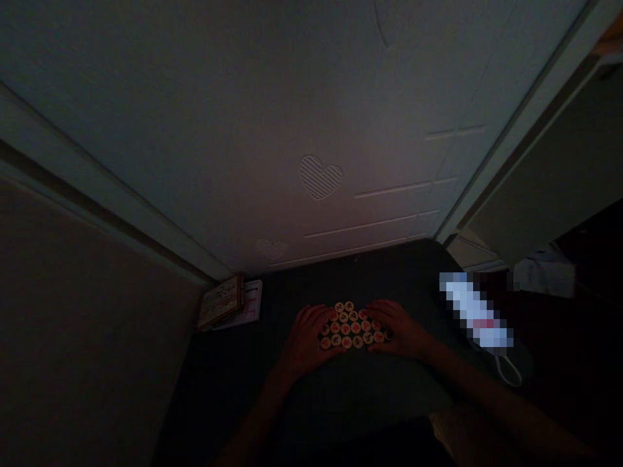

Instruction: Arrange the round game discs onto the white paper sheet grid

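Note:
A cluster of round wooden xiangqi pieces (345,328) lies in close rows on the dark padded surface, some marked in red and others in black. My left hand (307,334) is cupped along the left side of the cluster, thumb at its near edge and fingers at its far edge. On the opposite side, my right hand (396,329) curves around the right end in the same way. Both hands touch the outer pieces, with thumbs spread away from the fingers. The pieces beneath the fingers are partly hidden.
At the left corner, a small stack of books (222,303) rests against the wall. A bright, blurred-out phone-like object (477,311) with a strap lies to the right. Behind stands a pale panel (233,162) with embossed hearts. The light is dim.

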{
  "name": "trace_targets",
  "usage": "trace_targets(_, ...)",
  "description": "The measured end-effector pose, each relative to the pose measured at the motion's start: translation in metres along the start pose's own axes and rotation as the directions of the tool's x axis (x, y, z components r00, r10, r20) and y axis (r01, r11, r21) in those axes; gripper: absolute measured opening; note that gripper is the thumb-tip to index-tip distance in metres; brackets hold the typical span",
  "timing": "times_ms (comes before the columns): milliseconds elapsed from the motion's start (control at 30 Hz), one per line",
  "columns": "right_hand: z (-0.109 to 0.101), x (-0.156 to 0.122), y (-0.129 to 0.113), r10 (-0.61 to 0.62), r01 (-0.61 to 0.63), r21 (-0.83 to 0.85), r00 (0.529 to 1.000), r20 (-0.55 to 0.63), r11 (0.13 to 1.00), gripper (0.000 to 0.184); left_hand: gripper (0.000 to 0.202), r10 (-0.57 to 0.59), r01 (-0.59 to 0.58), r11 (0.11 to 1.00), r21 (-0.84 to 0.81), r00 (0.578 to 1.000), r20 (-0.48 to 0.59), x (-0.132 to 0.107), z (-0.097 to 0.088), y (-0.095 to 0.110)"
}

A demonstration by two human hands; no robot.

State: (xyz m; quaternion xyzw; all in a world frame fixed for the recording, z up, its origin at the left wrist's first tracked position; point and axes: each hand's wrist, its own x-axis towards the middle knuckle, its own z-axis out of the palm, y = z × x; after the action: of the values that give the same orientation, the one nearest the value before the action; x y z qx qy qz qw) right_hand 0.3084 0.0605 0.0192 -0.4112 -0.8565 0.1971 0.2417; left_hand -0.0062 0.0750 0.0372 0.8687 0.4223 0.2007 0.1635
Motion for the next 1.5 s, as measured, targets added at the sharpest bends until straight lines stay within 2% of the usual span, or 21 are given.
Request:
trace_targets(300, 0.001, 0.001, 0.000, 0.006, -0.006, -0.007, 1.000, 0.002, 1.000, 0.080, 0.070, -0.012, 0.012, 1.000, 0.002, 1.000, -0.008, 0.000, 0.002, 0.002)
trace_targets(500, -0.002, 0.003, -0.002, -0.020, 0.020, -0.045, 1.000, -0.017, 0.999, 0.078, 0.074, -0.010, 0.011, 1.000, 0.019, 1.000, -0.018, 0.000, 0.003, 0.001)
trace_targets(733, 0.005, 0.006, -0.008, -0.037, 0.031, -0.109, 0.998, -0.055, 0.994, 0.087, 0.084, 0.006, -0.007, 0.999, 0.035, 1.000, 0.025, -0.001, 0.000, 0.004)
trace_targets(1500, 0.008, 0.015, -0.010, -0.024, 0.016, -0.124, 0.998, -0.059, 0.992, 0.079, 0.074, -0.038, 0.037, 0.999, -0.022, 0.999, -0.038, -0.002, 0.005, 0.002)
